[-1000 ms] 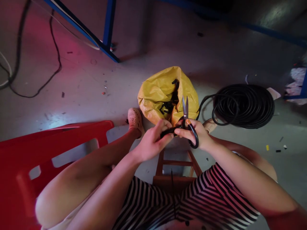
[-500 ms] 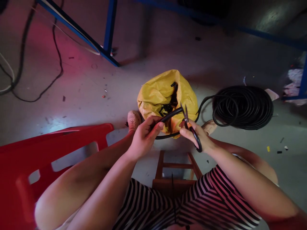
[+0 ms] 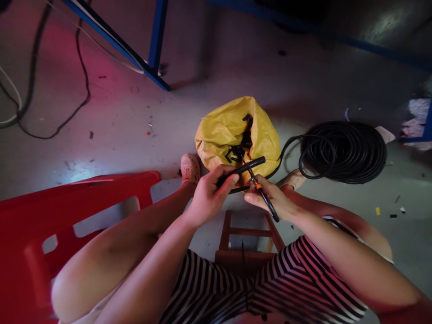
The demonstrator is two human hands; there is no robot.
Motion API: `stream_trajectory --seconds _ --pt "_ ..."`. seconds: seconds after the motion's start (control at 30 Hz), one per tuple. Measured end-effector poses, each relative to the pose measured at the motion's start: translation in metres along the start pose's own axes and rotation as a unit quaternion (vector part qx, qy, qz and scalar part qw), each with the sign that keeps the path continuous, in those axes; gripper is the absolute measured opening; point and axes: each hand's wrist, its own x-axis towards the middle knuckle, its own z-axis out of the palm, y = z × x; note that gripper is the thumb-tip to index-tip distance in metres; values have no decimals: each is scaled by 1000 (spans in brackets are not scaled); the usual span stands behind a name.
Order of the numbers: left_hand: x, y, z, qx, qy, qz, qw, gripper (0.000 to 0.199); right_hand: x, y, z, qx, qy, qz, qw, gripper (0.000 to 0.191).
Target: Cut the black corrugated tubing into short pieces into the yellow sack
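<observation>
My left hand (image 3: 216, 186) is closed around a black corrugated tube (image 3: 258, 163), whose free end sticks out to the right. My right hand (image 3: 268, 197) grips a pair of scissors (image 3: 266, 202) with black handles and an orange part near the pivot. Their blades cross the tube a little short of its end; whether they are fully closed on it I cannot tell. Below both hands stands a yellow bag (image 3: 219, 130) with its mouth open, and short black pieces (image 3: 236, 153) lie inside it.
A large coil of black tube (image 3: 344, 150) lies on the floor to the right, one length running toward the bag. At the left is a red plastic stool (image 3: 84, 198). Blue metal legs (image 3: 157, 40) stand ahead, and dark cables (image 3: 86, 85) trail at far left. A wooden frame (image 3: 249, 232) sits between my legs.
The scissors have moved left, from the tube's end to a point further back along it. My left hand has shifted slightly right with the tube.
</observation>
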Motion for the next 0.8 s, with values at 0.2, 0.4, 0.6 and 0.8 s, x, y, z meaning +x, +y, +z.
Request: stream_trajectory --seconds 0.2,0.4,0.6,0.8 --pt "1 -1 1 17 3 -2 1000 22 0 -1 1 7 0 5 1000 51" --pt "0 3 4 24 2 1 1000 21 -1 -1 0 6 0 3 1000 51" --pt "0 6 5 34 1 6 999 20 -1 0 0 -1 -4 14 1000 52" --pt "0 6 2 109 -2 27 994 21 -1 -1 0 -9 -2 10 1000 54"
